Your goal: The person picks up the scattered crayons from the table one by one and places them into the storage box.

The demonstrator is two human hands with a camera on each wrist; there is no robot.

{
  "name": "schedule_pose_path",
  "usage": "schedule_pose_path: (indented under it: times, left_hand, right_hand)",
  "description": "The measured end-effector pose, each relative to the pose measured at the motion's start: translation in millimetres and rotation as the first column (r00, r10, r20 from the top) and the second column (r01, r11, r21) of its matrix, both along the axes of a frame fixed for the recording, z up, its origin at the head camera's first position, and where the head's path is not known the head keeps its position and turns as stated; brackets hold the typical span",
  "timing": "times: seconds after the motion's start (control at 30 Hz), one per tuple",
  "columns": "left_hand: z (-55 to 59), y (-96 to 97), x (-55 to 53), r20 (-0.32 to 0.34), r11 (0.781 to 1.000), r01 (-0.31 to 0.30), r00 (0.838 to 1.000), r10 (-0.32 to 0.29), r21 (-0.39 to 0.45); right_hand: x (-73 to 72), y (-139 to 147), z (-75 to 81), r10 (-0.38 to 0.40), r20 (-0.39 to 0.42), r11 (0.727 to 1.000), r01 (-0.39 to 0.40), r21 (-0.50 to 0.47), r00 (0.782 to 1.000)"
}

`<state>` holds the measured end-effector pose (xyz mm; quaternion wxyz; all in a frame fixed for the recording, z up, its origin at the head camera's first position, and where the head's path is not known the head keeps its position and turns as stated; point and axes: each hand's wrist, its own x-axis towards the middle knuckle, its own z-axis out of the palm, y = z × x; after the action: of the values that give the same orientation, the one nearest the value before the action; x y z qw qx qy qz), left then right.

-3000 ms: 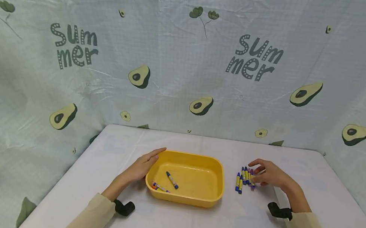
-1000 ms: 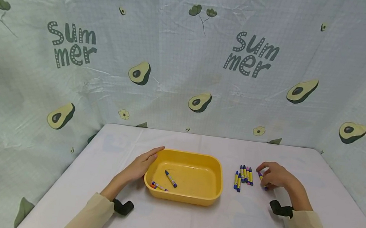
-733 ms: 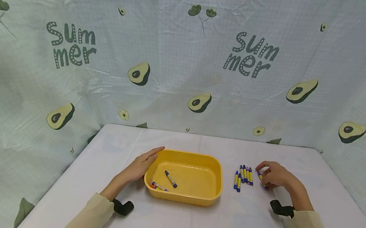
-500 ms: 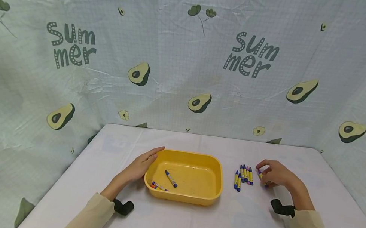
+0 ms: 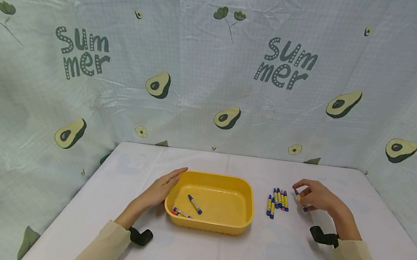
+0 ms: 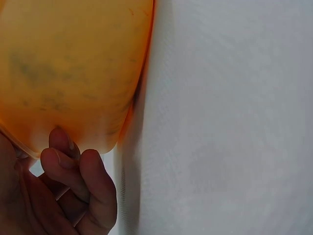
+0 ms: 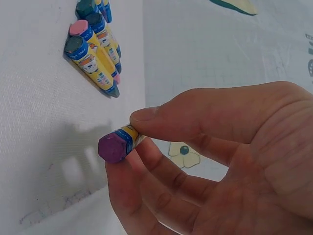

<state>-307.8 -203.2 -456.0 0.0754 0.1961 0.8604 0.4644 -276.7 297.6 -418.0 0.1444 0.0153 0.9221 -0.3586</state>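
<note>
My left hand (image 5: 159,189) holds the left end of a yellow plastic tray (image 5: 207,225); in the left wrist view several curled fingers (image 6: 98,181) meet its outer wall. A blue crayon (image 5: 195,204) lies in the tray, and a few more, partly hidden, lie by its front left wall. To the right, my right hand (image 5: 319,197) pinches a purple crayon (image 7: 113,147) between thumb and fingers, just above the table. Left of that hand, several crayons (image 5: 278,199) with yellow-and-blue wrappers lie side by side on the table.
A white cloth covers the table (image 5: 217,259). Behind it hangs a pale curtain (image 5: 201,60) printed with avocados and lettering. Each wrist wears a black strap mount, the right strap (image 5: 323,236) and the left strap (image 5: 141,237).
Three seconds ago my right hand was at the crayon group. It has since moved right with the purple crayon, and now lifts slightly. The left hand stays on the tray.
</note>
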Motion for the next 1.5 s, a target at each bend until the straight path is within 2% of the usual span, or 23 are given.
schedule_pose_path:
  times: [0.53,0.73,0.93,1.03,1.2,1.5]
  left_hand:
    - [-1.5,-2.4,1.8,0.006,1.0,0.006,1.0,-0.006,0.002]
    - [-2.2,-2.6,3.3,0.01,1.0,0.012,1.0,-0.012,0.005]
    - [-2.0,-5.0,3.1,0.003,1.0,-0.007,1.0,0.007,-0.008]
    - [-1.4,-5.3,2.9,0.005,1.0,0.003,1.0,-0.003,-0.007]
    - [-0.1,-4.8,3.3,0.008,1.0,0.006,1.0,-0.006,-0.002]
    - [-1.8,-5.5,0.8,0.011,1.0,0.013,1.0,-0.013,0.009]
  right_hand:
    - [9.5,-9,6.5,-0.008,-0.024,1.0,0.007,-0.029,1.0]
    - [11.1,-13,7.3,0.014,-0.051,1.0,-0.015,-0.025,0.999]
    - [13.5,-25,12.8,0.044,-0.092,0.999,-0.046,-0.023,0.995]
    - [14.2,-33,16.4,0.058,-0.101,0.998,-0.06,-0.023,0.993]
    - [9.8,-49,22.7,0.095,-0.121,0.995,-0.1,-0.032,0.988]
    - [-7.6,-83,34.2,0.174,-0.155,0.984,-0.179,-0.019,0.973]
